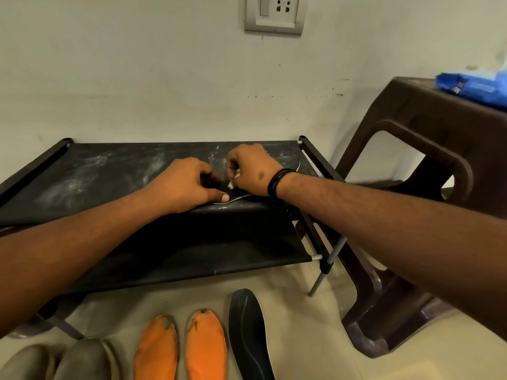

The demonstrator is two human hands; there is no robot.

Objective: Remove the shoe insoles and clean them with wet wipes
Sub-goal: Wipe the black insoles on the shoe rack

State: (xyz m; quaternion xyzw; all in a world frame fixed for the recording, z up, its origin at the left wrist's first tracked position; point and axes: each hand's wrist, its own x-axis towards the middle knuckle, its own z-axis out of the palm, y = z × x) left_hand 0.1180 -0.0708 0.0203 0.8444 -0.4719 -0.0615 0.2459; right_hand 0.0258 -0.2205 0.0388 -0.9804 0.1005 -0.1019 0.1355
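Both hands work on the top shelf of the black rack [82,171]. The left hand [183,185] presses a dark insole [236,200] flat, fingers curled on it, thumb at its pale edge. The right hand [252,168] pinches a small wadded wipe [231,184] against that insole, grip tight. A second black insole [249,333] lies on the floor beside two orange insoles [181,349]. The blue wipes pack [477,87] sits on the brown stool [428,165].

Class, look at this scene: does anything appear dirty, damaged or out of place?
The shoe rack's top shelf is smeared with whitish dust. The two orange insoles on the floor have dark, worn-looking toe ends.
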